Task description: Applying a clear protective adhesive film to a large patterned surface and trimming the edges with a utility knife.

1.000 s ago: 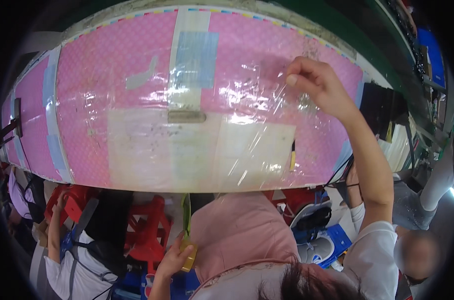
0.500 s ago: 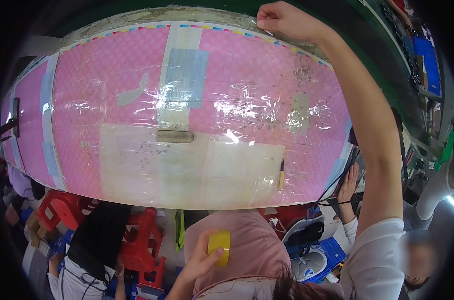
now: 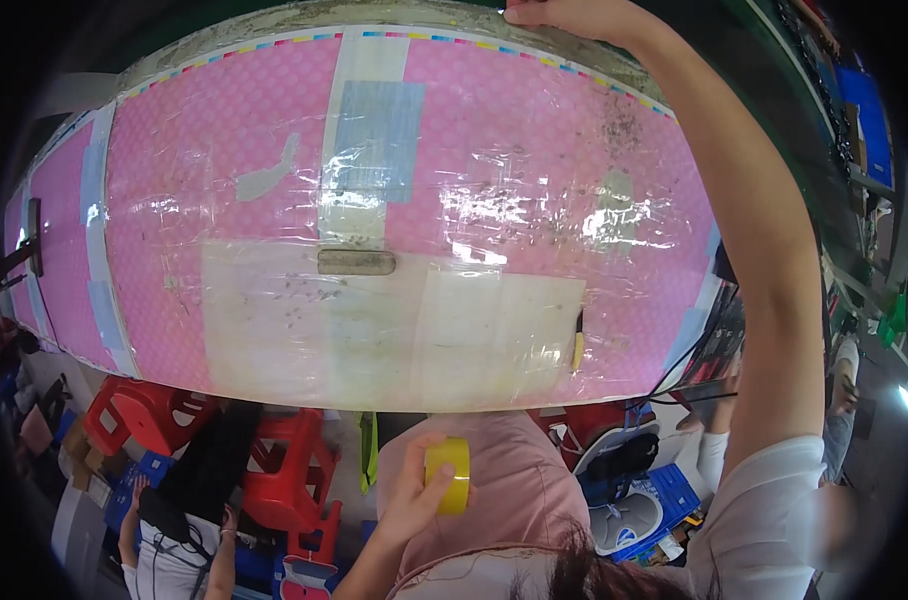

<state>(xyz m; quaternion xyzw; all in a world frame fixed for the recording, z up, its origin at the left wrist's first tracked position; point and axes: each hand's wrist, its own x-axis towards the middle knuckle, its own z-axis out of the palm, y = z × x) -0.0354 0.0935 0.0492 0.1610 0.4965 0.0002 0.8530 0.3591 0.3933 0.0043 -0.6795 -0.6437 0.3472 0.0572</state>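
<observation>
Head cam: left hand (image 3: 414,495) has the yellow roll (image 3: 458,472), tape prob., thumb against its side & fingers curled round, so the gap is just the roll's width; it's over the pink cloth (image 3: 524,465) on my lap, just off the near edge of the tbl (image 3: 264,25). Right hand (image 3: 586,18) is right out at the far edge, fingertips bunched in a pinch, almost together; top of frame crops it, so can't make out if they've got hold of anything. For a reach like this, IMO best use tips only, wrist loose, & lean from the shoulder w/o dropping my forearm on the pink sheet (image 3: 214,120), b/c the clear film (image 3: 514,185) over it looks wrinkled & would prob. drag on skin. Roll wants a light, even hold, enough not to slip, no squashing. Mind the grey bar (image 3: 357,262) mid-tbl & the black-and-yellow tool (image 3: 578,342) nearer me: a low sleeve could knock either. Cables (image 3: 684,399) at the near right corner might snag too, so elbow high & clear
</observation>
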